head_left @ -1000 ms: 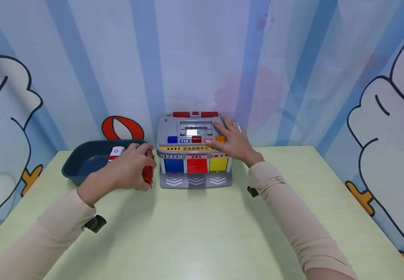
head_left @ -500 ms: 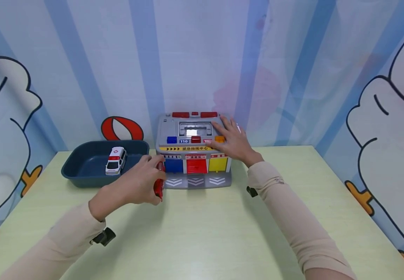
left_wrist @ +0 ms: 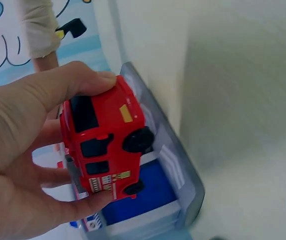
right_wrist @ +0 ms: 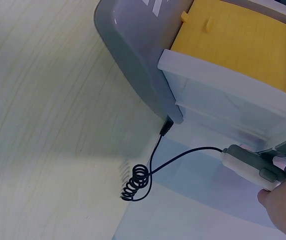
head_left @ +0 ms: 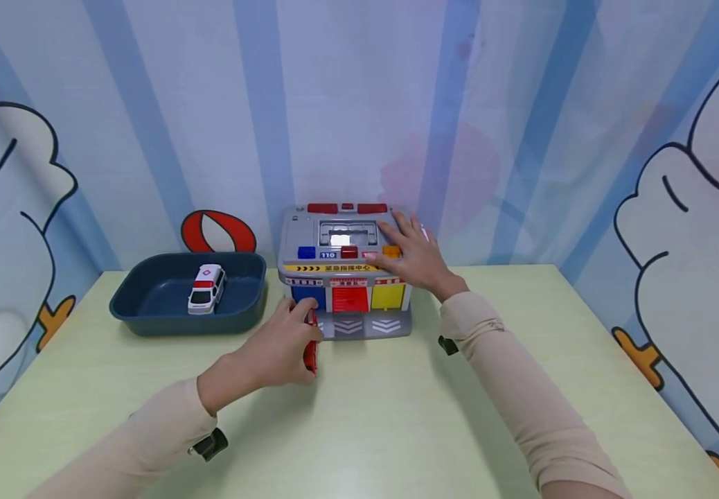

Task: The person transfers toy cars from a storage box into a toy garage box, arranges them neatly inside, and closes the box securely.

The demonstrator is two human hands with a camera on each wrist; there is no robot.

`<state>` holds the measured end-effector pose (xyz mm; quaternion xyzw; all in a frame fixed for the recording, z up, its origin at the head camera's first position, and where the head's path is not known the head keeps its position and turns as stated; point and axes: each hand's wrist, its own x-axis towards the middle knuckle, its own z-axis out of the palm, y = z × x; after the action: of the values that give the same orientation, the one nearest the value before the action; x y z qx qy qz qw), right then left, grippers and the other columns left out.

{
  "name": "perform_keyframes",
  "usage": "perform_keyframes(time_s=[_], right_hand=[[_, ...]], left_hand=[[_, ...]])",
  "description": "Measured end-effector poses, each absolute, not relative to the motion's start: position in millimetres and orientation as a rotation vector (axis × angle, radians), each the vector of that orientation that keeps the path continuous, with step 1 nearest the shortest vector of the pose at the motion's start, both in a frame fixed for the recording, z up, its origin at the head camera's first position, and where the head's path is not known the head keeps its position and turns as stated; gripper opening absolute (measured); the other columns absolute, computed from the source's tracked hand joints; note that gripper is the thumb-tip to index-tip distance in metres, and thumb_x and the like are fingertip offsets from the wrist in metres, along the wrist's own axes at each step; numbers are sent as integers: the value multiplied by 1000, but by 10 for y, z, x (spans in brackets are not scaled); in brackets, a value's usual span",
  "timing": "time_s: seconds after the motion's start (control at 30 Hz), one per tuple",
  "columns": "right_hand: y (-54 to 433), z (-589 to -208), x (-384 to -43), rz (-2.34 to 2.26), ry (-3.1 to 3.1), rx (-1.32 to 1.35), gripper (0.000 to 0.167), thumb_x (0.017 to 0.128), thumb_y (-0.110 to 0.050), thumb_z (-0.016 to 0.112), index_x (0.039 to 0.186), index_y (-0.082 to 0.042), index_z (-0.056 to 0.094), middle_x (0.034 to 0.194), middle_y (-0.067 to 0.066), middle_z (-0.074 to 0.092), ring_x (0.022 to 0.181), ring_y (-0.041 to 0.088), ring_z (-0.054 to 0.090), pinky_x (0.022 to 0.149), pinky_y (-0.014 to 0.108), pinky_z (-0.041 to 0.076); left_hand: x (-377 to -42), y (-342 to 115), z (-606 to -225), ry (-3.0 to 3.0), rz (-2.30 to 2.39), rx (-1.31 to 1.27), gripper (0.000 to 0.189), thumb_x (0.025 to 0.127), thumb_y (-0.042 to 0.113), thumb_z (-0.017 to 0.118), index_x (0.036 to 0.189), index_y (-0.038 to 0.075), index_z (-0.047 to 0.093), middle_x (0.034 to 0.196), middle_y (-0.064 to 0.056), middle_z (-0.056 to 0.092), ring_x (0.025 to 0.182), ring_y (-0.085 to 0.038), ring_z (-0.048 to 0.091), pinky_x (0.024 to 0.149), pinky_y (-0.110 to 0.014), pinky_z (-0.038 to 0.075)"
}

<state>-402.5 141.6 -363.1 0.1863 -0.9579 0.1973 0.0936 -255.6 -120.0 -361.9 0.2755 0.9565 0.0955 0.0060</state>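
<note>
My left hand (head_left: 281, 348) pinches a red toy fire truck (left_wrist: 105, 135) between the thumb and fingers, just in front of the left side of a grey toy rescue station (head_left: 297, 232). In the left wrist view the truck, with black windows and wheels, overlaps the station's grey ramp and blue door (left_wrist: 155, 185). My right hand (head_left: 418, 256) lies with spread fingers on the right end of the station's roof. Beneath the roof, the red door (head_left: 350, 299) and yellow door (head_left: 388, 296) are down.
Left of the station stands a dark blue tray (head_left: 179, 326) with a white toy ambulance (head_left: 208, 287) in it. On the station's right side, a small grey-and-white handset (right_wrist: 250, 165) hangs on a coiled black cord (right_wrist: 138, 180). A striped cartoon curtain (head_left: 359, 104) backs the table.
My left hand has carried the red toy fire truck from beside the tray rightward and nearer, to the front of the station's left side. My right hand has stayed on the roof.
</note>
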Motion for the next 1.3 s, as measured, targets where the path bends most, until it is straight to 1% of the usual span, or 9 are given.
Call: perform_keyframes(time_s=[0.17,0.43,0.67,0.9,1.07,1.17,1.3], right_hand=[[1414,-3617,-4019,582,-2844,551,85,89,-66,51,160,-26,24,171,6,5,157,37,-3,124,63,4],[1427,-3614,-4014,589,-2832,553,84,90,-62,53,160,-26,25,171,7,6,157,37,-2,123,63,4],[1418,-3641,-4013,610,-2832,548,84,89,-64,54,160,-26,26,171,7,7,156,38,-2,123,64,4],[1421,-3636,-4038,615,-2815,558,84,89,-63,54,159,-27,26,171,7,7,156,39,-2,123,65,4],[1418,-3607,-4035,606,-2815,554,84,90,-63,54,160,-26,26,171,7,7,156,39,-2,123,65,5],[1413,-3614,-4023,599,-2811,555,83,90,-63,53,159,-26,26,171,7,7,157,38,-2,123,65,5],[1418,-3653,-3993,608,-2808,559,83,90,-63,54,159,-26,26,170,7,7,156,39,-1,123,65,6]], left_hand=[[-2587,-1066,-3767,2990,295,837,46,69,29,90,111,14,77,150,-15,44,137,-40,35,98,-51,54],[-2649,-929,-3917,3028,279,917,45,71,29,89,109,11,77,140,-17,49,131,-40,37,98,-51,53],[-2654,-924,-4050,3022,319,871,44,72,27,88,111,13,76,144,-15,47,137,-39,34,96,-52,55],[-2684,-869,-4107,3029,336,904,47,73,30,87,116,16,75,144,-13,49,140,-38,33,95,-51,56],[-2709,-794,-4121,3042,313,935,50,74,31,86,120,17,74,148,-13,47,141,-39,31,96,-51,56],[-2712,-754,-4126,3054,260,977,52,74,32,86,122,17,73,148,-14,47,140,-39,32,97,-50,56],[-2699,-728,-4166,3085,172,1043,50,75,35,85,121,18,72,144,-13,50,136,-38,36,95,-47,57]])
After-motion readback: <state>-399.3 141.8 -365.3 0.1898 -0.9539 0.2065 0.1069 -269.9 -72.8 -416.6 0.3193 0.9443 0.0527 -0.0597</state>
